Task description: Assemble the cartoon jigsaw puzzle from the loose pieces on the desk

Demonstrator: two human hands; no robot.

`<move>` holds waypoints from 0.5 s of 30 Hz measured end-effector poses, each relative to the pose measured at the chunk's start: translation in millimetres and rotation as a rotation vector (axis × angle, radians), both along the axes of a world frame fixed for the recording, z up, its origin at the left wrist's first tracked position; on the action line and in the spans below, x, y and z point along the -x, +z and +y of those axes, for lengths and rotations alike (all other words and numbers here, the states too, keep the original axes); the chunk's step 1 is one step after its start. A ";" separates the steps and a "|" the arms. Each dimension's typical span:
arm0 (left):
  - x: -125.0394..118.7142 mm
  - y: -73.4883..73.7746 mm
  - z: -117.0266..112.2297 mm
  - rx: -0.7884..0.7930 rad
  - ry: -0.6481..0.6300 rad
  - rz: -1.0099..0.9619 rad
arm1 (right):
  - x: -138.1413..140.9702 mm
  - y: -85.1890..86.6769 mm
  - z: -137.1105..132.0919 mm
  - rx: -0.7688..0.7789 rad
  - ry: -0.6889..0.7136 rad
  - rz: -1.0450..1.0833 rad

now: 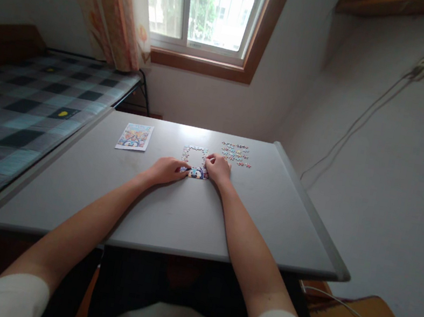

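mid-width on the smooth grey tabletop (177,218) lies a rectangular, part-hollow multicoloured jigsaw (198,173). the left hand (169,169) bends fingers onto its near left corner, the right hand (218,168) onto its right side; i cannot tell whether they grip. loose knobbed pieces (238,153) lie toward the far right corner.

I work in dim light from the overexposed window (216,9); glare marks the tabletop (177,218); edges appear stretched.

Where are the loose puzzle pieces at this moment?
In the head view, the loose pieces lie on the far part of the table, right of the puzzle and just beyond the right hand.
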State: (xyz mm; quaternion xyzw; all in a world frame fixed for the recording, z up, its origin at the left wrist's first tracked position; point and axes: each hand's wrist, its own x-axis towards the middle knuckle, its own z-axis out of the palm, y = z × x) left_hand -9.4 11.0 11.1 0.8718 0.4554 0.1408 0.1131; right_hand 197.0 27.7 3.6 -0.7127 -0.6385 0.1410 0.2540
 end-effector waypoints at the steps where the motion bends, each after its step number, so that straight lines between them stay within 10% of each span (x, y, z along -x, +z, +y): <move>1: 0.0 0.0 0.0 0.002 0.000 0.001 | -0.1 -0.2 0.1 0.001 -0.001 0.000; 15: 1.2 -1.4 -0.1 -0.003 -0.012 -0.013 | -0.6 -3.1 2.2 0.003 0.001 0.001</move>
